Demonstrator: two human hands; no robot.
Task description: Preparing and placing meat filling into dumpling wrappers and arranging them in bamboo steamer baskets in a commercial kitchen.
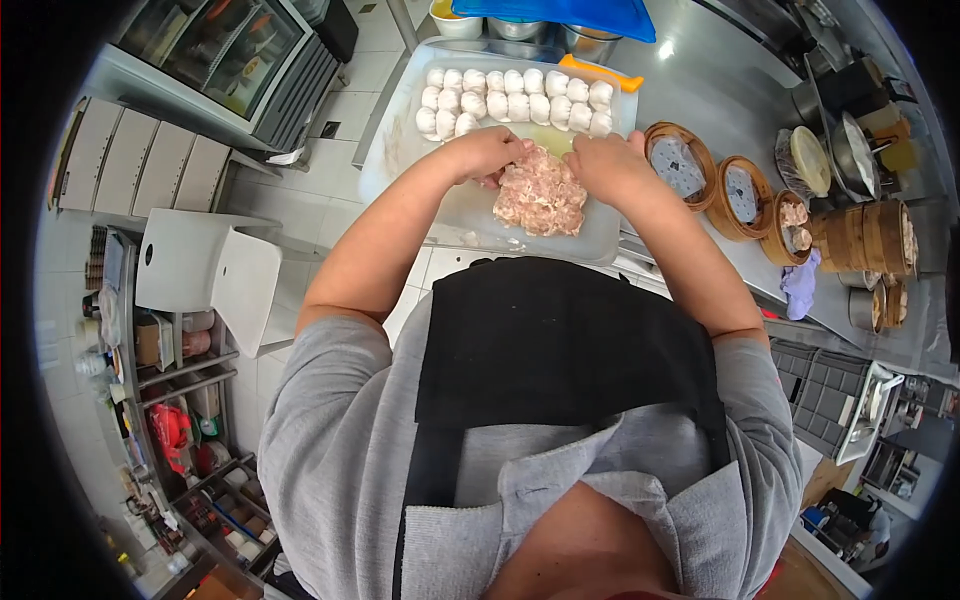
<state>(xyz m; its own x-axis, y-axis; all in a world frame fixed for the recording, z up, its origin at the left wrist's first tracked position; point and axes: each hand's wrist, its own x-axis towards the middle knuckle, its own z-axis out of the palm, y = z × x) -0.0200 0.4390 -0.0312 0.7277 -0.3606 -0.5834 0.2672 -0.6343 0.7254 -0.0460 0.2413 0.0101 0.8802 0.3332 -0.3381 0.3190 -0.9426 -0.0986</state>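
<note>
A rough slab of raw minced meat [541,196] lies on a translucent plastic tray [459,214] in front of me. My left hand [487,154] pinches its upper left edge with curled fingers, and something pinkish shows under the palm. At the upper right edge, my right hand [609,166] has its fingers bent onto the meat; the fingertips are partly hidden. Beyond both hands sit several rows of round white dumplings [517,94], grouped in small blocks. A wet yellowish patch [551,140] shows between the meat and the dumplings.
Bamboo steamers [716,161] with perforated liners stand to the right; another steamer [763,238] holds pinkish pieces. A purple cloth [801,286] hangs at the counter edge. An orange-handled tool [604,71], a blue lid [570,16] and bowls [456,24] lie beyond. A white chair [247,289] stands left.
</note>
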